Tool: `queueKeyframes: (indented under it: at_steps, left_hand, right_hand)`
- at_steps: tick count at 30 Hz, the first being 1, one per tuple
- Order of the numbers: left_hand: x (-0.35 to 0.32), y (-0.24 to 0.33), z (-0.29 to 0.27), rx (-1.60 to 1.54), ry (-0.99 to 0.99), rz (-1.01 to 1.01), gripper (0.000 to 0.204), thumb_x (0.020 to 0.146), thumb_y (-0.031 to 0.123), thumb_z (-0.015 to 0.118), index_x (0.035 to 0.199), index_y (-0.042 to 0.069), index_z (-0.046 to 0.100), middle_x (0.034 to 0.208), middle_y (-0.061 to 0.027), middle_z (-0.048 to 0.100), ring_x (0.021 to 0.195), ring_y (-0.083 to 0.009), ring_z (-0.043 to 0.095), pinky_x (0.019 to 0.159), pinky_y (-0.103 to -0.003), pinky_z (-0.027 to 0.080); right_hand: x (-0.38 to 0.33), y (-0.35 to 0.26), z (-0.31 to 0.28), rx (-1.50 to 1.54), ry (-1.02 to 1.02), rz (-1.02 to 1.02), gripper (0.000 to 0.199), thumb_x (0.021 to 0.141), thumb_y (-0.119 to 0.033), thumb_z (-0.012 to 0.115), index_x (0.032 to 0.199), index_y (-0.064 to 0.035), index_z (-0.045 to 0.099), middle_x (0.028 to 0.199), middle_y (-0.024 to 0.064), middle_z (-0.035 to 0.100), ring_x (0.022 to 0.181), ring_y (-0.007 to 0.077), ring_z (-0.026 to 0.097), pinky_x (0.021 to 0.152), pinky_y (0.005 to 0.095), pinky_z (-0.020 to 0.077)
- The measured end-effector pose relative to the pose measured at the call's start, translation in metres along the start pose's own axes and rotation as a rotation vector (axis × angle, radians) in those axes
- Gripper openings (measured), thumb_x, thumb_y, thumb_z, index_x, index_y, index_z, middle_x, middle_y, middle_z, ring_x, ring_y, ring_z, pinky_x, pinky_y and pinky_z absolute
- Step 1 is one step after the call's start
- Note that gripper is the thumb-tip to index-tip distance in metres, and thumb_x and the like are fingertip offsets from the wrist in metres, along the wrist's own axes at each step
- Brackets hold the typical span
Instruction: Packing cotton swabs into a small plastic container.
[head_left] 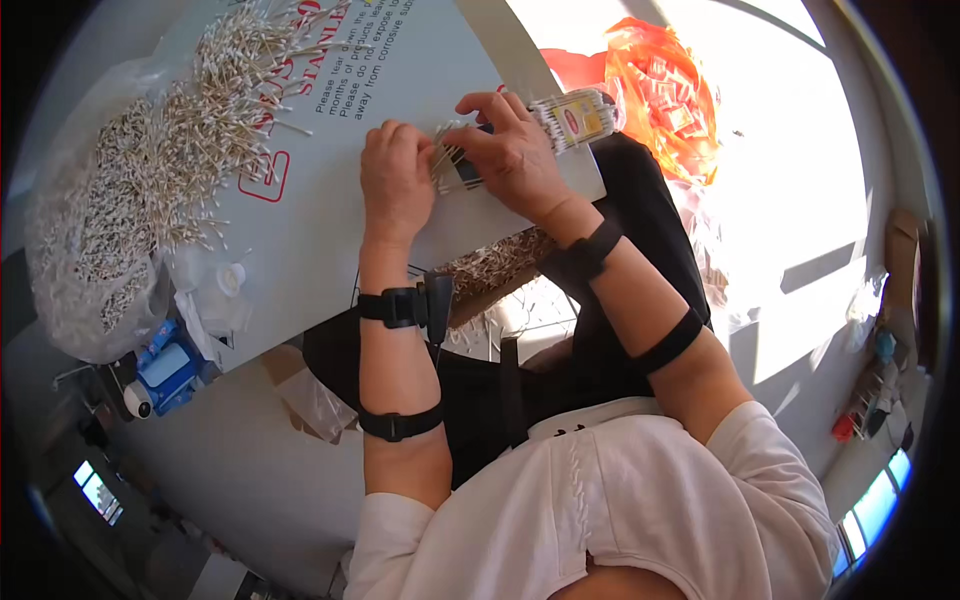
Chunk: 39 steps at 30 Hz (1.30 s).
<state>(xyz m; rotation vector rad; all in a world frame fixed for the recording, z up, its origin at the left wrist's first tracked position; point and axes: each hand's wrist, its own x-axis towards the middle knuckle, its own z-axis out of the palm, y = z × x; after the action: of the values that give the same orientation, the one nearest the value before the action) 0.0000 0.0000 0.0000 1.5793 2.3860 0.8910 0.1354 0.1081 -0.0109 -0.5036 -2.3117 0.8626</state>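
Observation:
Near the right end of the table, my two hands meet over a small row of cotton swabs (443,180). My left hand (393,180) has its fingers curled together, with the fingertips at the swabs' left side. My right hand (515,155) arches over them, its thumb and forefinger pinching in at the swabs. Beneath it lies a dark, flat piece (464,168), partly covered, whose kind I cannot make out. Just past my right hand lies a pack of cotton swabs (578,118) with a yellow label. At the left spreads a big loose heap of cotton swabs (170,160).
A clear plastic bag (60,220) lies under the heap's left side. Next to the table's near left edge is a blue-and-white object (170,372). Beyond the right edge stands an orange bag (655,95) with packs inside. Below the front edge, a box (500,262) holds many swabs.

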Motion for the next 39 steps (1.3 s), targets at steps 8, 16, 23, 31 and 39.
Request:
queueKeyframes:
  at_steps: [8,16,23,31,39]
  left_hand:
    - [-0.007,0.004,0.009,-0.055,0.105,-0.061,0.012,0.079,0.001,0.065,0.081,0.004,0.053,0.090,-0.0101,0.055,0.092,-0.0333,0.052,0.078,-0.045,0.045]
    - [-0.008,-0.001,0.016,-0.029,0.211,-0.096,0.011,0.081,0.002,0.063,0.084,0.005,0.053,0.090,-0.0100,0.055,0.091,-0.0333,0.052,0.079,-0.044,0.045]
    - [-0.006,-0.001,0.018,0.316,0.221,-0.080,0.008,0.082,0.001,0.060,0.085,0.006,0.055,0.090,-0.0082,0.055,0.090,-0.0319,0.052,0.078,-0.042,0.045]
    - [-0.011,-0.002,0.013,-0.170,0.272,-0.158,0.027,0.087,0.007,0.058,0.114,0.004,0.058,0.114,-0.0112,0.057,0.110,-0.0297,0.053,0.093,-0.041,0.044]
    - [-0.008,0.012,0.039,-0.881,0.561,-0.329,0.043,0.102,0.022,0.046,0.137,-0.002,0.043,0.138,-0.0135,0.047,0.125,-0.0226,0.045,0.108,-0.038,0.034]
  right_hand:
    - [0.009,0.005,0.000,-0.110,0.020,-0.159,0.007,0.071,-0.010,0.064,0.077,-0.0116,0.067,0.109,0.0052,0.057,0.102,0.0255,0.054,0.085,0.0363,0.0472]
    - [0.007,0.004,0.000,-0.174,-0.082,-0.190,0.007,0.071,-0.009,0.064,0.077,-0.0117,0.066,0.106,0.0045,0.057,0.099,0.0250,0.054,0.084,0.0362,0.0462]
    - [0.002,0.001,0.003,0.019,0.094,-0.048,0.012,0.074,-0.001,0.064,0.084,-0.0081,0.064,0.099,0.0057,0.059,0.091,0.0294,0.056,0.080,0.0389,0.0476]
    - [-0.001,0.000,0.000,0.444,0.169,0.258,0.023,0.086,0.000,0.058,0.110,-0.0005,0.062,0.121,0.0139,0.058,0.106,0.0311,0.060,0.089,0.0336,0.0476]
    - [0.009,-0.001,0.013,0.550,0.075,0.226,0.034,0.097,-0.006,0.049,0.130,0.0005,0.053,0.131,0.0149,0.055,0.120,0.0220,0.054,0.100,0.0302,0.0417]
